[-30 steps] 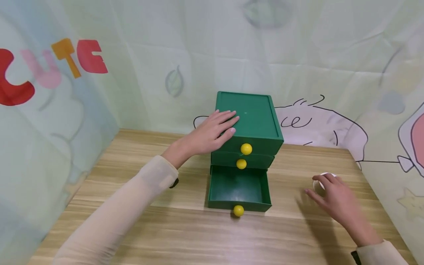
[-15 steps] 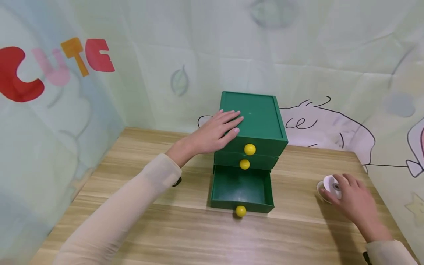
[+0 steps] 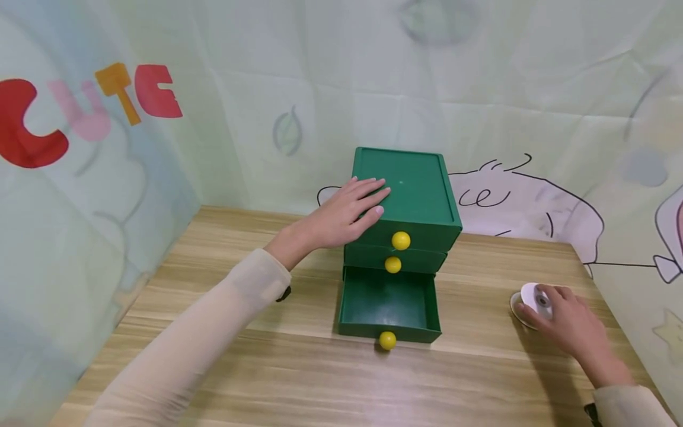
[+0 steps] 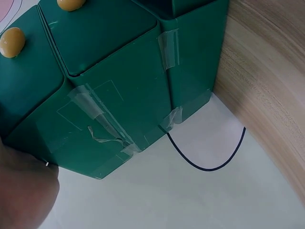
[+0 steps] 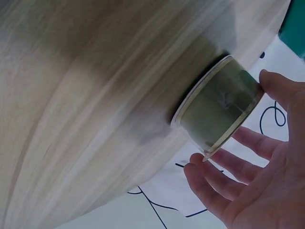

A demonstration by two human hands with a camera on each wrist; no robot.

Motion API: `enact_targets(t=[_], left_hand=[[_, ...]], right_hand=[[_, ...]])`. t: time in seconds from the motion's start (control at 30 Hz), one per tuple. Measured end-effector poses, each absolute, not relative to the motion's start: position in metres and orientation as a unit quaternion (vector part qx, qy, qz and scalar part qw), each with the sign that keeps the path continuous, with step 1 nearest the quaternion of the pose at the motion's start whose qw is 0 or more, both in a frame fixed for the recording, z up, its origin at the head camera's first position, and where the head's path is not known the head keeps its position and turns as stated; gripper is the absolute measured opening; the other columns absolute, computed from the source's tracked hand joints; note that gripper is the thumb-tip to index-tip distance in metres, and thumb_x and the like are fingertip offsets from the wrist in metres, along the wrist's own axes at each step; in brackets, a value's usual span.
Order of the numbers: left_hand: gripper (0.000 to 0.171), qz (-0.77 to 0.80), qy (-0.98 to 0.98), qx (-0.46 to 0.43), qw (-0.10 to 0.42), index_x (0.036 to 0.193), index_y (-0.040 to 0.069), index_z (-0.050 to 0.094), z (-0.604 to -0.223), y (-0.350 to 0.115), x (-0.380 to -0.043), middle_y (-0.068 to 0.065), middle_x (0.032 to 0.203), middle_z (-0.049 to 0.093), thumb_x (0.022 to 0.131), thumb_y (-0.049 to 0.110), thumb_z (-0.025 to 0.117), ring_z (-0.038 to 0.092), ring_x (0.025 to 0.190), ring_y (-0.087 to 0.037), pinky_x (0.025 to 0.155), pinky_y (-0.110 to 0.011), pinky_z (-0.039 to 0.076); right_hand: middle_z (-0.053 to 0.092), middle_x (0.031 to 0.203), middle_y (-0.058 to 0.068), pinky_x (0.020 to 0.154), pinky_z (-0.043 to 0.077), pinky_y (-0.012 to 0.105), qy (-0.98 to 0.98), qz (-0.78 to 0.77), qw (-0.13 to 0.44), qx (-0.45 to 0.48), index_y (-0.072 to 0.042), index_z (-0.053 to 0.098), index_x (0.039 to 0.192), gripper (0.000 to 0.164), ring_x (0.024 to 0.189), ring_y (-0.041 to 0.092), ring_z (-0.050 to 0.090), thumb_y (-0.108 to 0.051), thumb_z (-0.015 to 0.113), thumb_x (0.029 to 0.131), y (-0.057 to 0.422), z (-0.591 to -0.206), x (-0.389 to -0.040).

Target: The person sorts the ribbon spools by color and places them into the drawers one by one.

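On the right of the table stands a spool of ribbon (image 3: 530,290), with white round ends and olive-green ribbon (image 5: 217,107) wound between them. My right hand (image 3: 573,326) holds its upper end by the rim, thumb on one side and fingers curled on the other. The spool's lower end is close to the wood. My left hand (image 3: 341,216) rests flat with straight fingers on the top of a green drawer cabinet (image 3: 416,178). The cabinet's bottom drawer (image 3: 389,302) is pulled out and bare inside. The two upper drawers, each with a yellow knob (image 3: 401,241), are pushed in.
A wooden table (image 3: 267,379) runs up to printed cloth walls (image 3: 240,118) at the back and sides. The pulled-out drawer's yellow knob (image 3: 387,340) juts toward the front. Strips of clear tape (image 4: 97,112) cross the cabinet's side.
My right hand has come from hovering over the spool to gripping its rim. The left hand stays on the cabinet; the view has shifted slightly.
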State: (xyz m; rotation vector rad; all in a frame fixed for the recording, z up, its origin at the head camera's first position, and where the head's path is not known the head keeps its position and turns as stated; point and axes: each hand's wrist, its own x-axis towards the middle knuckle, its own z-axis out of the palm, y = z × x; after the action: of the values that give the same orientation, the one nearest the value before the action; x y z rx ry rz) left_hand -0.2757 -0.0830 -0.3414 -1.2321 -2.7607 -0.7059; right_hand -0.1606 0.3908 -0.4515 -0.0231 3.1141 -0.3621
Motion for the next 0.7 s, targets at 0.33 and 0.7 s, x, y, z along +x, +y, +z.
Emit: enact_targets(t=[0.33,0.7], left_hand=[[0.057,-0.227,-0.889,-0.397,0.019,0.166,0.006,0.035,-0.343,-0.084,-0.276,-0.013,0.175,0.025,0.116,0.033,0.039,0.018,0.164,-0.032,0.134,-0.044,0.000],[0.056,-0.231,-0.888,-0.397,0.021,0.165,0.006,0.035,-0.341,-0.084,-0.275,-0.014,0.175,0.026,0.116,0.032,0.039,0.018,0.164,-0.032,0.134,-0.044,0.000]], right_hand=[[0.054,0.128,0.040,0.069,0.050,0.063,0.990,-0.134,-0.032,-0.008,0.002,0.060,0.132,0.067,0.107,0.059,0.059,-0.051,0.077,0.095,0.388,-0.453,-0.160],[0.063,0.127,0.031,0.072,0.046,0.049,0.983,-0.157,-0.078,-0.044,-0.005,0.068,0.126,0.059,0.103,0.048,0.062,-0.048,0.084,0.089,0.368,-0.434,-0.154]])
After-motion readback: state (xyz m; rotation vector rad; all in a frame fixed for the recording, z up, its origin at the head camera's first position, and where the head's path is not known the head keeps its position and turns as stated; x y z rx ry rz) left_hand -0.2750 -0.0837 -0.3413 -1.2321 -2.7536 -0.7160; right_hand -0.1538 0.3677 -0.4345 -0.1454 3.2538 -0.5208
